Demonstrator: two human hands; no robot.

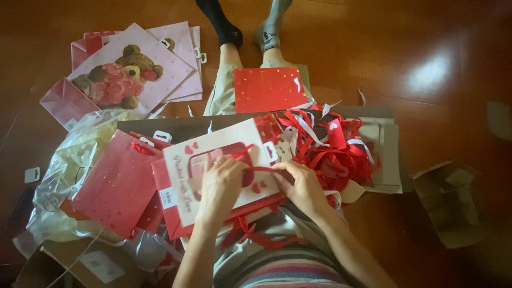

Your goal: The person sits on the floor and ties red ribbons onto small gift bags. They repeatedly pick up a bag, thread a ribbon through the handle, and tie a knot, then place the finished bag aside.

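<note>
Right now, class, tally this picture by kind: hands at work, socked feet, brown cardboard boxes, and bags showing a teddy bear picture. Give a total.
Hands: 2 (left hand; right hand, pinching a red ribbon)
Socked feet: 2 (black sock; grey sock)
Cardboard boxes: 2 (right box; lower-left box)
Teddy bear bag: 1
Total: 7

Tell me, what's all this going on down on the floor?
A person sits on the wooden floor, both hands on a white gift bag in their lap. The left hand rests on it; the right hand pinches its red ribbon. More red bags and loose ribbons lie around.
</note>
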